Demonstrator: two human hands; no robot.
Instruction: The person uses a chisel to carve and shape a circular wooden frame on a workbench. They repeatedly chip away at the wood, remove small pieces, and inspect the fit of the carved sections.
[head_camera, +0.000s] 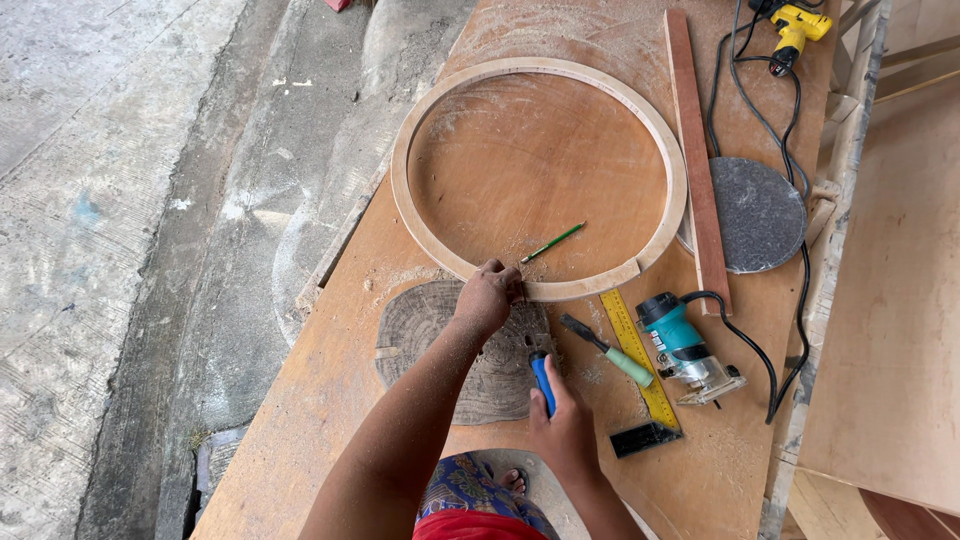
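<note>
Wooden ring (430, 130): one, flat on the bench, near rim under your left hand (487, 297), fingers curled, pressing down. Right hand (562, 425) wraps one blue-handled tool (542, 382), long axis aimed away from you at the rim just beyond. One pencil (552, 242) lies inside the ring.
</note>
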